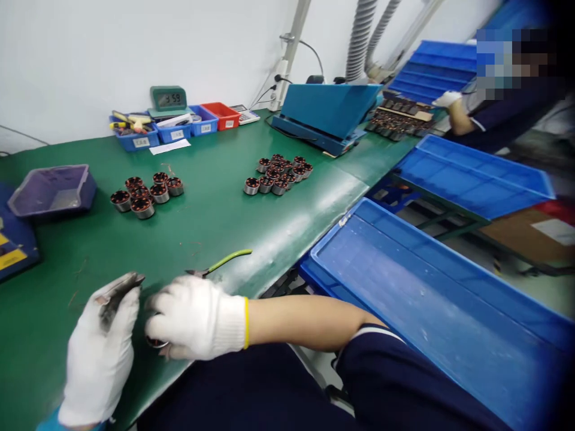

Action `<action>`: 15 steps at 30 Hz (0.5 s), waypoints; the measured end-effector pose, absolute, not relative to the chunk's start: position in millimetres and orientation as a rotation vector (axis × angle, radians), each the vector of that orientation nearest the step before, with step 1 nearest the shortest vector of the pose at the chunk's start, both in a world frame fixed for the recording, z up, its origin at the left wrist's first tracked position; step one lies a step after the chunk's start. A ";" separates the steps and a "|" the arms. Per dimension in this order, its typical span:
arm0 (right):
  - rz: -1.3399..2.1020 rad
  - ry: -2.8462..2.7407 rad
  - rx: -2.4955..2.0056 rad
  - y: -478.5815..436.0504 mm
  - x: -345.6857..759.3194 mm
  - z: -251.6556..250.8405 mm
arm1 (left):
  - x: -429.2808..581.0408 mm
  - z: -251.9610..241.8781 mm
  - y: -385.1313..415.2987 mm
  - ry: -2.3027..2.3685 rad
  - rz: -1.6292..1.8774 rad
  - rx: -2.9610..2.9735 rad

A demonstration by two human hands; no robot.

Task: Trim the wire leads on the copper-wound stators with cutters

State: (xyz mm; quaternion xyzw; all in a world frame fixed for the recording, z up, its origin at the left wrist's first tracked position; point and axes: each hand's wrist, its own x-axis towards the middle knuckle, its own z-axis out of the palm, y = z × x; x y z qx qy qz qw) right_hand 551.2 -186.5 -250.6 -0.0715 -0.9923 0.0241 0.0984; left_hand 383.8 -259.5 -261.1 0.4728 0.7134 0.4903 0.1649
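Observation:
My right hand (191,317), in a white knit glove with a yellow cuff edge, is closed over a small round metal-rimmed part near the table's front edge. It looks like a copper-wound motor stator (156,343), mostly hidden beneath the fingers. Just left of it, my left hand (101,347) is gloved too, its fingers stretched and slightly curved, with dark grey stains on the fingertips and nothing visible between them. Beyond the right hand lie green-handled cutting pliers (229,258). Farther back stand two groups of stators, one left (142,208) and one nearer the middle (280,187).
A purple bin (54,206) sits at the left. Small blue and red bins (220,115), a clock (168,99) and a teal case (327,114) line the back. Large blue trays (426,311) stand at the right, where a co-worker's gloved hand (448,99) touches another tray.

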 end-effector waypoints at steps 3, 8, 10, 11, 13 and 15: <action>0.135 -2.941 -0.295 -182.3 549.7 -245.6 | 381.4 -258.5 -258.2 2.079 1.403 1.258; 0.180 -2.499 -1.059 -116.0 610.5 -236.5 | 389.7 -265.2 -260.7 1.972 1.441 1.167; 0.091 -2.296 -1.466 -76.5 642.4 -237.6 | 393.2 -271.9 -261.7 1.901 1.439 1.190; 0.030 -2.222 -1.629 -58.5 656.7 -238.7 | 394.3 -275.4 -261.9 1.883 1.423 1.222; -0.067 -2.148 -1.792 -31.5 678.3 -240.9 | 394.8 -281.4 -261.8 1.872 1.376 1.318; -0.146 -2.113 -1.816 -18.6 687.6 -243.1 | 393.6 -285.2 -261.2 1.872 1.341 1.411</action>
